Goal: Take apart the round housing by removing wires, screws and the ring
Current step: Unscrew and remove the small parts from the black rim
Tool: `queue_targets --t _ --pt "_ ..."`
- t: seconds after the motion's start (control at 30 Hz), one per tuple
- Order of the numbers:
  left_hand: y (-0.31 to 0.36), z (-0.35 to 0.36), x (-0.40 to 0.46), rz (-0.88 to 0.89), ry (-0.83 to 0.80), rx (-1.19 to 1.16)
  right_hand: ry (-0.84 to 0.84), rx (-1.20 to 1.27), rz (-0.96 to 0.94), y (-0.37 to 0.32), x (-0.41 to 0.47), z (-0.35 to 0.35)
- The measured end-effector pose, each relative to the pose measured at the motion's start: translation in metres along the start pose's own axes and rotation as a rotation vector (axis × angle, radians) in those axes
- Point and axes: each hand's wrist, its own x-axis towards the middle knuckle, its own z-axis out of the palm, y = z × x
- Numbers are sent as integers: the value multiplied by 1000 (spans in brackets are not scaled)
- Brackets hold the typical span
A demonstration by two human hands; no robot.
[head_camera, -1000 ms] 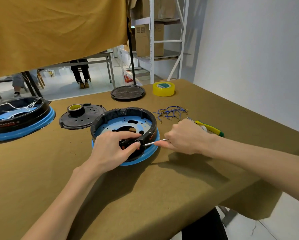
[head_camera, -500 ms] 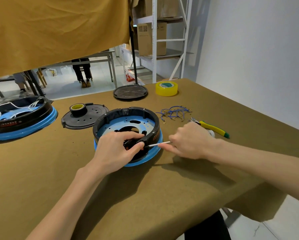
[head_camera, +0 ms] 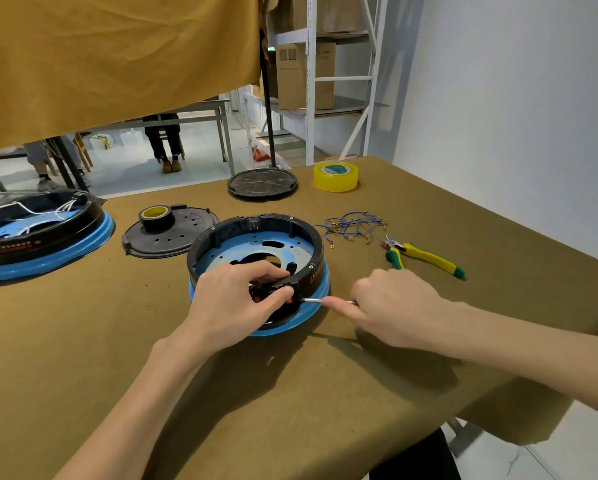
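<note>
I see the round housing (head_camera: pixel 257 268) at frame centre; my left hand (head_camera: pixel 237 303) pinches its near black ring (head_camera: pixel 308 258), my right hand (head_camera: pixel 391 306) grips a screwdriver (head_camera: pixel 313 300); the tip could slip off the screw if the housing shifts.

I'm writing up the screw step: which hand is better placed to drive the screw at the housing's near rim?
The right hand: it already holds the screwdriver, whose tip meets the near rim of the round housing. The left hand is busy gripping the black part there.
</note>
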Motion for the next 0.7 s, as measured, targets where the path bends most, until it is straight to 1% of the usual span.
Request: queue_targets --t 0.07,0.2,0.33,0.47,0.5,0.53,0.6,0.63,0.67,0.7 --pt "1 -1 0 -7 6 -19 -16 68 58 -10 -5 -4" --pt "1 -4 0 -20 -6 -53 -17 72 110 -17 -10 -16" --pt "1 -8 0 -28 -43 -64 -30 22 122 -20 -12 -17" --pt "1 -10 0 -35 -87 -78 3 37 117 -21 -11 -13" --pt "1 -11 0 -38 -96 -80 -31 92 129 -21 -10 -13" --pt "1 -11 0 -40 -100 -82 -115 201 163 -18 -9 -14" --pt "0 -11 0 -45 -96 -87 -336 551 255 -13 -6 -14" --pt "0 -10 0 -45 -93 -91 -386 642 271 -13 -5 -14" --pt "0 -9 0 -47 -91 -92 -354 604 252 -14 -6 -14" --pt "0 -9 1 -49 -88 -87 -285 476 225 -17 -7 -16"
